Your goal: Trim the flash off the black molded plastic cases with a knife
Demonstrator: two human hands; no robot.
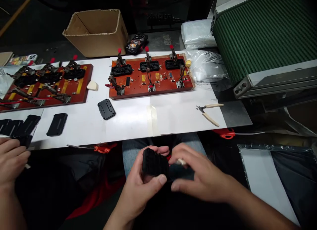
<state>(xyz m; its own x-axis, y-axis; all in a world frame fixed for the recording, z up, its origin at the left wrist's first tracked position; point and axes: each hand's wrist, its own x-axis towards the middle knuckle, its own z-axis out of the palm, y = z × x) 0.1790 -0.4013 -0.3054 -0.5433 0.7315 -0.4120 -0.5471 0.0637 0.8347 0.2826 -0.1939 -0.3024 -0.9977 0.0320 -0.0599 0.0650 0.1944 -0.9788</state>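
Holding a black ribbed part (153,162) over the lap, the left hand (145,182) clamps it, thumb along its near side. Clock centred on this part, 12 pointing away from the wearer.

Right hand (189,172) just beside it at 3 o'clock, fingers bent, thumb spread apart from them; a small pale item (182,162) shows at the fingers. Motion blur: cannot tell whether it is gripped.

Desk (128,124) beyond the lap, white-topped. At 11 o'clock, a flat black plate (106,109) lies alone. At 1 to 2, pliers (209,113) with pale handles, spread open. At 12, a reddish-brown fixture (152,89) with toggle clamps and three black parts seated along its far side. At 10, a second fixture (74,93), similarly clamped, a pale block (92,86) just beside its right end; nearer, a black case (56,124).

At 9, a co-worker's hand (12,159) near more black cases (27,126).

Outer ring: cardboard box (99,45) at 11, plastic bag (209,69) at 1, green conveyor belt (267,35) between 1 and 2.
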